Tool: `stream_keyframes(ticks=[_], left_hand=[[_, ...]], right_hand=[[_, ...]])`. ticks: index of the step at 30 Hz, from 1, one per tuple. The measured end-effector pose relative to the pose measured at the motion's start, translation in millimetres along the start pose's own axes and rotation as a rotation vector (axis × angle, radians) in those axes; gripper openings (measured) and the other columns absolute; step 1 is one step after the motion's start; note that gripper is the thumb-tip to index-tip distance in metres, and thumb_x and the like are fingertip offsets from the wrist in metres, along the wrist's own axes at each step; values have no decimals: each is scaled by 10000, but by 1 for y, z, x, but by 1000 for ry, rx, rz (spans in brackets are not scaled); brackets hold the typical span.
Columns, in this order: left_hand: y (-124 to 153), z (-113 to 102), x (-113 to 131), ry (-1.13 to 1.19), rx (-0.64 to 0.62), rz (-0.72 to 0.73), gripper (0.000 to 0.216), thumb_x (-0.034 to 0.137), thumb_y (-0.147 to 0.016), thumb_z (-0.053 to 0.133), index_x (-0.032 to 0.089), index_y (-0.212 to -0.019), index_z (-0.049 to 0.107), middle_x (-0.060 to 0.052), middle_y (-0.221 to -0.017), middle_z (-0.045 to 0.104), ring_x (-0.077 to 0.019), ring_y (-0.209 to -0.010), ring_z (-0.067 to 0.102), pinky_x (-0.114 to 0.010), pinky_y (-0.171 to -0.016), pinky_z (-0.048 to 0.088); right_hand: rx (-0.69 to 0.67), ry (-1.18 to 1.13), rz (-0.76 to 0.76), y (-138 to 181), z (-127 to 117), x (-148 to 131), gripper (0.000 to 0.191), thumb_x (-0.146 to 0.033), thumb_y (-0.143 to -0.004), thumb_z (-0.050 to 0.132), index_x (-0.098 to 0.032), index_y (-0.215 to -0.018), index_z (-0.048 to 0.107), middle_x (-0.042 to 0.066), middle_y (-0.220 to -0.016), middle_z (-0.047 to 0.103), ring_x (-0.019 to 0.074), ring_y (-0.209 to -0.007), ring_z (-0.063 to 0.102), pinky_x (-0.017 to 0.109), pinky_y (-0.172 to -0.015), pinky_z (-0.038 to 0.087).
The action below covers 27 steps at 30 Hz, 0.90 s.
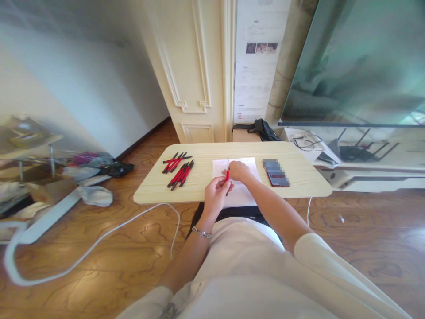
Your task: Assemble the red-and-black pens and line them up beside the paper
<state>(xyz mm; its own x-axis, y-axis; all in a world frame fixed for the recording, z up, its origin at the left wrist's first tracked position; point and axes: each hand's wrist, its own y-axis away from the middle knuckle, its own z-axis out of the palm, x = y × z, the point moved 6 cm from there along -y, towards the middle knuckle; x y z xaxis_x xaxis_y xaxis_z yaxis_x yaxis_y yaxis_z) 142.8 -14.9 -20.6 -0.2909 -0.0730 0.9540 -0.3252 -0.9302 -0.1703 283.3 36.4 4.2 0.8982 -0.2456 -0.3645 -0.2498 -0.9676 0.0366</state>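
My left hand [215, 192] is closed around a slim red-and-black pen [227, 175], with thumb and fingers pinching its barrel. A thin, silvery-dark end of it points up and away from me. Just beyond it, my right hand [239, 170] is curled over a white sheet of paper [241, 188]. Its fingers are bent in together and a small dark bit shows by the fingertips, too small to name. To the left of my hands lie two groups of similar pens, one group [181, 175] nearer me and the other group [175, 162] farther off.
A phone [275, 173], partly blurred out, lies right of the paper on the light wooden table [308, 177]. Behind the table are a black bag [264, 130] and a white box with cables [307, 144]. A white cable [99, 241] runs over the floor at left.
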Motion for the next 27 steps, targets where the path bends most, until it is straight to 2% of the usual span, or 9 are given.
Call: stream_keyframes(ticks=[4, 7, 9, 11, 14, 17, 21, 27], left_hand=[[1, 0, 2, -17, 6, 7, 365, 387, -729, 744, 133, -961, 620, -83, -829, 708, -188, -765, 692, -326, -722, 541], [2, 1, 4, -14, 7, -2, 360, 382, -727, 748, 134, -954, 620, -83, -829, 707, -189, -766, 695, -321, -718, 542], [2, 2, 3, -8, 2, -12, 359, 379, -727, 749, 134, -957, 621, -83, -838, 706, -187, -766, 696, -318, -717, 543], [3, 3, 2, -4, -2, -18, 363, 382, -724, 752, 135, -957, 623, -80, -833, 704, -186, -761, 697, -318, -715, 545], [3, 5, -1, -2, -13, -15, 371, 389, -715, 758, 135, -950, 624, -75, -827, 704, -183, -755, 698, -328, -731, 548], [4, 9, -4, -10, -45, -3, 368, 391, -723, 751, 140, -959, 624, -72, -836, 705, -182, -764, 698, -337, -753, 548], [6, 13, -7, -28, -95, 2, 336, 386, -750, 728, 144, -957, 622, -73, -847, 706, -179, -773, 696, -335, -758, 548], [6, 14, -7, -19, -105, -13, 344, 386, -739, 737, 146, -961, 630, -79, -856, 711, -179, -766, 694, -328, -747, 545]], right_hand=[[-29, 19, 6, -7, 5, -4, 351, -382, -749, 651, -133, -993, 686, 210, -1060, 684, 309, -969, 652, 357, -770, 480], [-3, -105, 1, -9, 2, 4, 258, -369, -757, 628, -133, -833, 699, 176, -942, 713, 270, -894, 664, 309, -720, 469], [32, -314, -33, -6, -3, 12, 271, -380, -790, 579, -141, -710, 679, 124, -775, 712, 218, -769, 660, 271, -642, 452], [87, -627, -74, -1, -14, 21, 294, -401, -807, 554, -150, -695, 661, 75, -684, 686, 161, -649, 624, 239, -559, 427], [192, -1095, -114, 11, -36, 33, 312, -469, -761, 616, -162, -805, 655, 46, -736, 684, 106, -584, 573, 206, -515, 414], [266, -1343, -136, 24, -58, 36, 392, -508, -681, 700, -180, -887, 641, 45, -810, 690, 95, -610, 577, 198, -534, 434], [292, -1393, -170, 38, -77, 25, 408, -499, -672, 723, -190, -918, 622, 48, -846, 692, 102, -651, 596, 199, -552, 445], [311, -1337, -177, 47, -80, 16, 423, -529, -685, 708, -191, -921, 611, 45, -837, 695, 116, -667, 615, 214, -566, 456]])
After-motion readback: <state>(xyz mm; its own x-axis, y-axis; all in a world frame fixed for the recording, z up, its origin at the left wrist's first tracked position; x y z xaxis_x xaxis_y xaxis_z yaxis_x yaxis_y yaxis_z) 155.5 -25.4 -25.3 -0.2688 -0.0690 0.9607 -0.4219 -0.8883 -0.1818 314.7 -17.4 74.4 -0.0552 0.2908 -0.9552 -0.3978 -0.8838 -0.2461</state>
